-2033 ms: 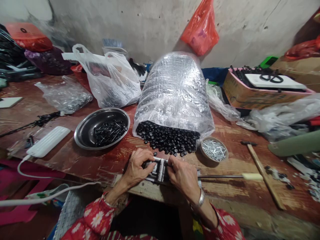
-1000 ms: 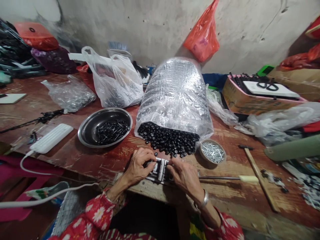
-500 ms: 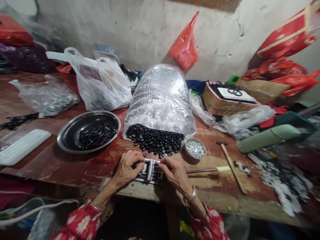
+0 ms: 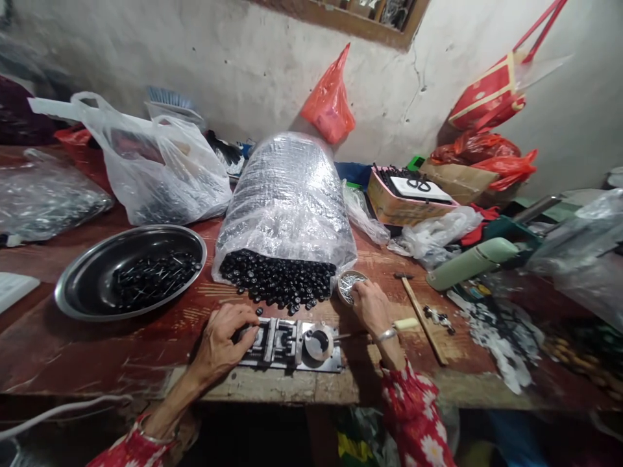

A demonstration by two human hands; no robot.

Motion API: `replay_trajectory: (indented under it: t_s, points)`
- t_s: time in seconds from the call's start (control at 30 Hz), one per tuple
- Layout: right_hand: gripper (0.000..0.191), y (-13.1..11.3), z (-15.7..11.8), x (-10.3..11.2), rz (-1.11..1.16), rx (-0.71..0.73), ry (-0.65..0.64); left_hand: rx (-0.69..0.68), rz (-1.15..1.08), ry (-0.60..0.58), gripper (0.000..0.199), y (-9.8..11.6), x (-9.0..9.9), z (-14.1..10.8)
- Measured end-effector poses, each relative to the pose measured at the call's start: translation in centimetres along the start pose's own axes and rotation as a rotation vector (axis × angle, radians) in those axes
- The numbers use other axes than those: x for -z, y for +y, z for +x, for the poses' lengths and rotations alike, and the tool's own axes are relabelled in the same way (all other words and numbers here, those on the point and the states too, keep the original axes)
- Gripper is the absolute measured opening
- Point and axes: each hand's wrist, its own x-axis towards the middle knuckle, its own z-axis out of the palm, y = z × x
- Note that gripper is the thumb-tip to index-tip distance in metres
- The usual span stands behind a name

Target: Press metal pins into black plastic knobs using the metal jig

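Note:
A metal jig point(image 4: 282, 342) with a round disc point(image 4: 318, 342) at its right end lies by the table's front edge. My left hand point(image 4: 221, 340) is closed over the jig's left end, fingers bent and thumb resting on it. In the small round bowl point(image 4: 343, 299), the fingertips of my right hand point(image 4: 374, 310) dip among silvery nails point(image 4: 348, 283), drawn together. What they pinch is hidden. Black round caps point(image 4: 277, 279) spill from a large clear plastic bag point(image 4: 292, 194) behind the jig, one loose cap point(image 4: 259, 311) near my left hand.
To the left, a steel basin point(image 4: 73, 292) contains black-headed nails point(image 4: 156, 275). On the right lie a hammer point(image 4: 423, 321), a rod with a pale handle point(image 4: 405, 323), a green flask point(image 4: 472, 263) and scraps point(image 4: 501, 337). Plastic bags point(image 4: 165, 175) and a box point(image 4: 389, 198) stand behind.
My right hand has left the jig and moved right to the nail bowl, uncovering the disc. My left hand stays at the jig's left end. The view has shifted right.

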Motion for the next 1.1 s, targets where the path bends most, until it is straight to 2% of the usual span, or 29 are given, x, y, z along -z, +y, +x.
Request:
replay_trajectory:
  t_s: [0.13,0.3,0.6,0.87,1.1]
  points:
    - [0.020,0.1,-0.2,-0.5,-0.031,0.017,0.006,-0.010,0.004,0.005,0.012,0.1,0.0,0.0]
    - [0.020,0.6,-0.5,0.5,-0.032,0.046,0.014,-0.015,0.009,0.010,0.013,0.0,0.0,0.0]
    - [0.017,-0.9,-0.4,0.1,-0.023,0.044,0.006,-0.013,0.006,0.039,0.014,0.1,-0.1,0.0]
    - [0.021,0.1,-1.1,1.7,0.158,-0.016,0.083,-0.013,0.013,0.028,0.012,0.4,0.0,0.0]
    - [0.025,0.5,-1.3,0.6,0.374,-0.069,0.154,-0.010,0.004,0.028,0.011,0.4,0.0,0.0]
